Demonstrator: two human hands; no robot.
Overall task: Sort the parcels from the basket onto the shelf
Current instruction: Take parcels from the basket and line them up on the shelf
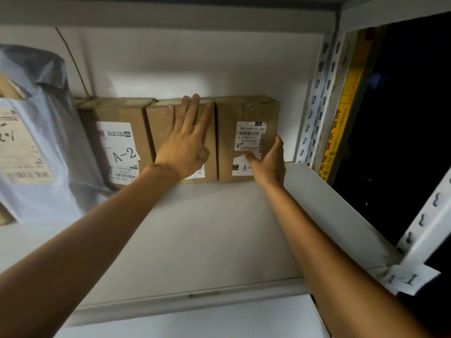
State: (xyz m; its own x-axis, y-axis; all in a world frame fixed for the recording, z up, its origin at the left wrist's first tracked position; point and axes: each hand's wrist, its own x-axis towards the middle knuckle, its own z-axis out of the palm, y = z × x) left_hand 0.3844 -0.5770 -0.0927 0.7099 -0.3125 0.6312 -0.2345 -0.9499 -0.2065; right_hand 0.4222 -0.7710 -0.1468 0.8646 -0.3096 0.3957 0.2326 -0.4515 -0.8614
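Note:
Three brown cardboard parcels stand side by side against the back wall of a white shelf (200, 230). The left box (114, 142) bears a label reading A-2. My left hand (185, 140) lies flat with straight fingers on the front of the middle box (161, 128). My right hand (268, 162) grips the lower right corner of the right box (246, 111), thumb on its white label and fingers round its right side. The basket is out of view.
A large grey plastic mailer bag (41, 132) with a label stands at the shelf's left. White perforated uprights (314, 93) frame the right side, with yellow-printed packaging (341, 118) and a dark gap beyond. A paper tag (405, 279) hangs on the shelf's front right corner.

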